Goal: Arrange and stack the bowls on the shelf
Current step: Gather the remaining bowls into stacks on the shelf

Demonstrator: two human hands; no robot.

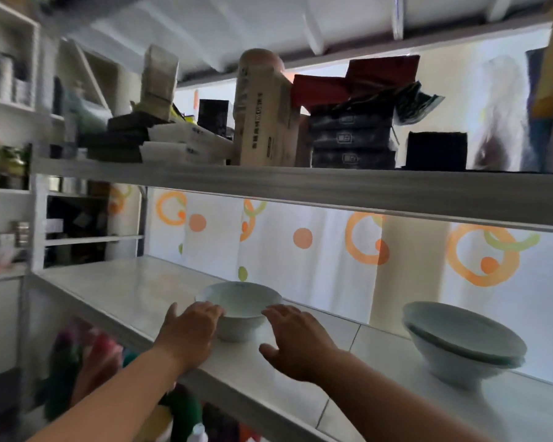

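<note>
Daylight is coming through the patterned curtain (pixel 300 266) behind the shelf (pixel 125 291), backlighting the scene and leaving the stacked boxes (pixel 351 145) above dark. Motion blur is softening the whole frame, heaviest along the left edge. Wide-angle distortion is tilting the shelf lines. The shelf top is reflecting pale glare.

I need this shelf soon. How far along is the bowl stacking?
Done: a stack of bowls sits on the shelf at right. In hand: the left hand and right hand flank a single bowl, fingers at its rim. Left: setting it on the stack.
</note>
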